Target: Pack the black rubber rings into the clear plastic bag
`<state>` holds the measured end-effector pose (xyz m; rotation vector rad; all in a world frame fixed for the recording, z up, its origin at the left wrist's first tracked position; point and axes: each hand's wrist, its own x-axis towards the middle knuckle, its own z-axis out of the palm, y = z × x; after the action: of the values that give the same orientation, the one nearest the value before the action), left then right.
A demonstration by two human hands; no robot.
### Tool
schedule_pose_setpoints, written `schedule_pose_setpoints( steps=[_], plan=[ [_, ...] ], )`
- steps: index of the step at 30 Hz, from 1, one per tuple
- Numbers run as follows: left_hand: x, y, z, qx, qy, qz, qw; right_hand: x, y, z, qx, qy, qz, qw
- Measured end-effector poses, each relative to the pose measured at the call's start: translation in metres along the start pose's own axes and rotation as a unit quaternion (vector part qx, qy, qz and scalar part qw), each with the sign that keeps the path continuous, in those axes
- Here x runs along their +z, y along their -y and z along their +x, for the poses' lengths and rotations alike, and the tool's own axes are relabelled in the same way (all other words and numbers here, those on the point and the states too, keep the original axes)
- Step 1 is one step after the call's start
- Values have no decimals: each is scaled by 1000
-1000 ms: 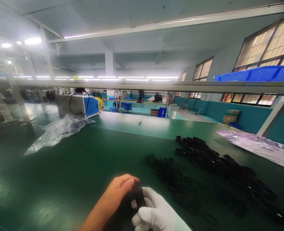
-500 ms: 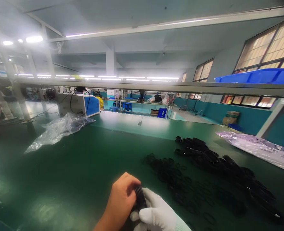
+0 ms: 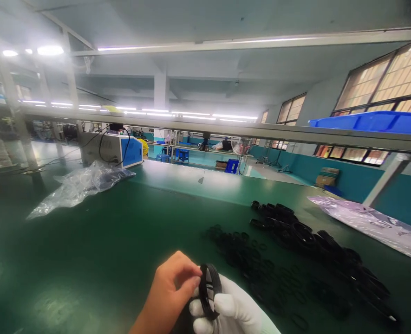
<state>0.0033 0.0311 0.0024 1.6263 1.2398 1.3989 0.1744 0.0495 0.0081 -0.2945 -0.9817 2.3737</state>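
Note:
My right hand (image 3: 233,306), in a white glove, is closed round a black ring (image 3: 218,284) held up above the green table at the bottom centre. White fingertips show through and below the ring's opening. My bare left hand (image 3: 175,283) pinches the ring's left edge between thumb and fingers. Whether a thinner band sits under that pinch, I cannot tell. To the right of my hands lies a loose pile of thin black rings (image 3: 242,255). Beyond it stretches a heap of thicker, glossy black rings (image 3: 303,233).
A crumpled clear plastic bag (image 3: 83,185) lies at the left, by a blue and white machine (image 3: 131,150) with cables. Another plastic bag (image 3: 368,222) lies at the far right near a metal post. A blue tray (image 3: 368,121) rests on the shelf bar above.
The black ring has turned, so its opening now faces me more. My left fingers have shifted to its left edge. The view has tilted slightly.

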Motion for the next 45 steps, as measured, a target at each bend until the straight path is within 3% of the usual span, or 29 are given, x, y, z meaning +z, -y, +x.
schedule_pose_setpoints(
  steps=[5, 11, 15, 19, 23, 26, 29, 32, 35, 41, 45],
  plan=[
    [3, -2, -3, 23, 70, 31, 997, -3, -2, 2, 2, 3, -31, 1000],
    [6, -4, -3, 47, 76, 101, 991, -3, -4, 6, 3, -9, -78, 997],
    [9, 0, -6, 158, 27, 172, 972, -1, -8, 8, -33, -13, -56, 998],
    [10, 0, -8, 274, -70, 258, 924, 10, -5, 5, -54, -29, -14, 998],
    [9, -2, -9, 326, -117, 313, 884, 19, -3, 2, -47, -67, 11, 997],
    [8, -3, -10, 350, -106, 315, 876, 15, -2, 2, -36, -61, 21, 997],
    [4, -2, -10, 308, -100, 263, 909, 9, 1, 1, -15, -52, 26, 998],
    [-2, -1, -8, 189, -116, 185, 957, 7, 4, -3, 7, -54, 11, 998],
    [-6, -2, -6, 90, -82, 99, 988, 10, 5, -7, 10, -60, 0, 998],
    [-1, -3, -2, -36, 9, 31, 999, 19, 0, 0, -16, -149, -82, 985],
    [8, 2, 0, -25, 30, 70, 997, 18, -1, 7, 14, -173, -195, 965]
  ],
)
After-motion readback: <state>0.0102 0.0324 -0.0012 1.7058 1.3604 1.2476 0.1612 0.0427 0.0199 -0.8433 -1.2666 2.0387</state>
